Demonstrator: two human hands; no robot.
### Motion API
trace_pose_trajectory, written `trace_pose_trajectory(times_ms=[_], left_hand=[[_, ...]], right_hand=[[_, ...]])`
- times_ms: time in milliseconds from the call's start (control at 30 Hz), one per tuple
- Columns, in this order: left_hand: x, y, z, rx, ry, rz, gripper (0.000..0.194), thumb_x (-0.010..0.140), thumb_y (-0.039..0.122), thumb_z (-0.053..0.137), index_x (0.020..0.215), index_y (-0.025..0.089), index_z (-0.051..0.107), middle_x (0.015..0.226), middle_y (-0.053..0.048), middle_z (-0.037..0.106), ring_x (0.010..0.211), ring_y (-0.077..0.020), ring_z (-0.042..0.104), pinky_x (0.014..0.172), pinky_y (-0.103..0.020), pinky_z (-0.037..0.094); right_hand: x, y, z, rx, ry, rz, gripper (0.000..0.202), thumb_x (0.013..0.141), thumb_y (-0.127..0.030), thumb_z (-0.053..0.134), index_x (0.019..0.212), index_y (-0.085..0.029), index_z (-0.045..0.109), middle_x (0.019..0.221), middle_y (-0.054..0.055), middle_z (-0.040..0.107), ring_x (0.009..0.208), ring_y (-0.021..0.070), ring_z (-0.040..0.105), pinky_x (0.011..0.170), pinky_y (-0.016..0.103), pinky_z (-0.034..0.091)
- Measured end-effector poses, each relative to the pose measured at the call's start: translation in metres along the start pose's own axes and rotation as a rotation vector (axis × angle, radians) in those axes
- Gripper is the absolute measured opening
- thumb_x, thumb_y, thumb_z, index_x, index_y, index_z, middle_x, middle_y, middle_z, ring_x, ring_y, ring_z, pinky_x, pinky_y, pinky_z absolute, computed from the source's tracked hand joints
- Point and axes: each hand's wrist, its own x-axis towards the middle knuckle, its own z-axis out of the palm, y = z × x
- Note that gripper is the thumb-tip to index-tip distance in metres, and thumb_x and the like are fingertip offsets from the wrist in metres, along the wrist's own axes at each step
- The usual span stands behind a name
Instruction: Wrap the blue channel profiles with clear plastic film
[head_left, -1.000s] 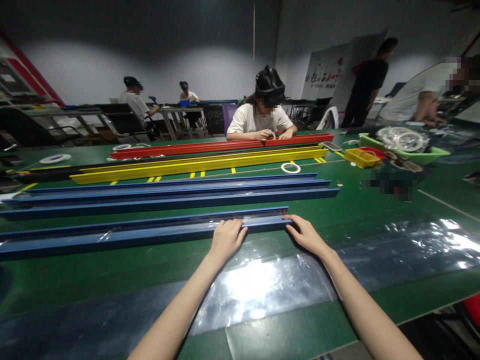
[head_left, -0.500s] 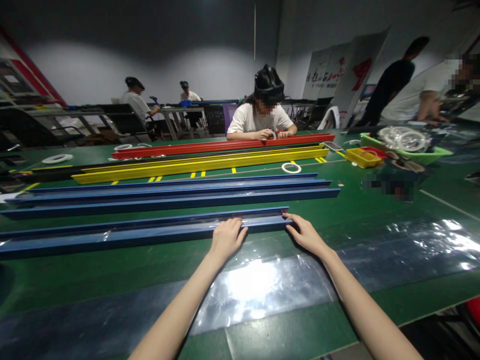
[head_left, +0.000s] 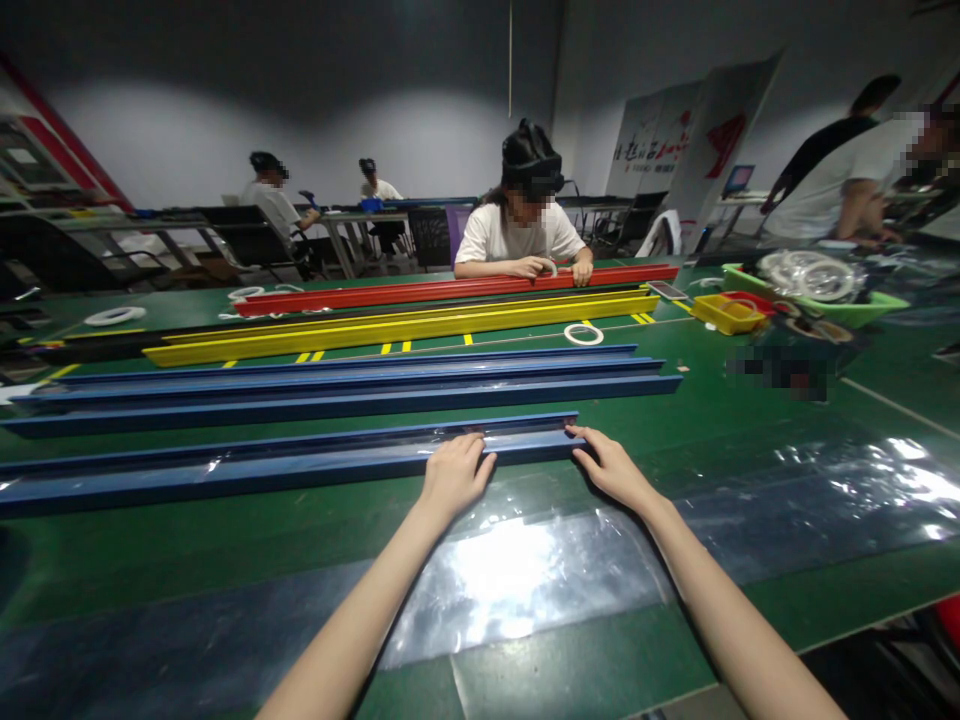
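The nearest blue channel (head_left: 285,468) lies lengthwise on the green table, its right end near the middle of the view. My left hand (head_left: 456,475) rests over its front edge, fingers reaching inside and thumb in front, gripping it. At the channel's right end, my right hand (head_left: 607,462) has its fingertips on the rim and the thumb at the front side, closed on that end. Clear plastic film (head_left: 525,580) lies under my forearms, shining with reflected light. Whether my fingers also press on clear film inside the channel cannot be made out.
Beyond lie more blue channels (head_left: 375,396), yellow channels (head_left: 405,327) and a red channel (head_left: 450,290), handled by a person opposite. A white tape roll (head_left: 583,334), a yellow tray (head_left: 726,314) and a green basket (head_left: 885,305) sit to the right.
My hands and the nearest blue channel have not visibly moved. The red channel has shifted slightly right, and the person opposite has moved their hands. A standing person at the back has moved right.
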Motion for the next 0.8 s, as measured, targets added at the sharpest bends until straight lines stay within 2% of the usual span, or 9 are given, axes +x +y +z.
trace_pose_trajectory(times_ms=[267, 800], left_hand=[[0.0011, -0.0012, -0.002, 0.001, -0.078, -0.004, 0.031, 0.091, 0.038, 0.037, 0.097, 0.018, 0.059, 0.104, -0.006, 0.066, 0.093, -0.0204, 0.061, 0.08, -0.033, 0.047], [0.0015, 0.0005, -0.0043, -0.009, -0.121, -0.039, 0.031, 0.091, 0.038, 0.037, 0.098, 0.017, 0.059, 0.099, -0.007, 0.067, 0.089, -0.0207, 0.061, 0.078, -0.033, 0.045]], right_hand=[[0.0003, 0.0001, 0.0006, -0.007, 0.023, -0.019, 0.033, 0.084, -0.025, 0.045, 0.115, -0.019, 0.054, 0.117, 0.011, 0.059, 0.111, 0.0223, 0.052, 0.098, 0.042, 0.04], [0.0008, -0.0046, -0.0021, -0.045, -0.004, -0.008, 0.028, 0.085, -0.024, 0.044, 0.111, -0.018, 0.054, 0.113, 0.011, 0.059, 0.109, 0.0213, 0.052, 0.096, 0.041, 0.04]])
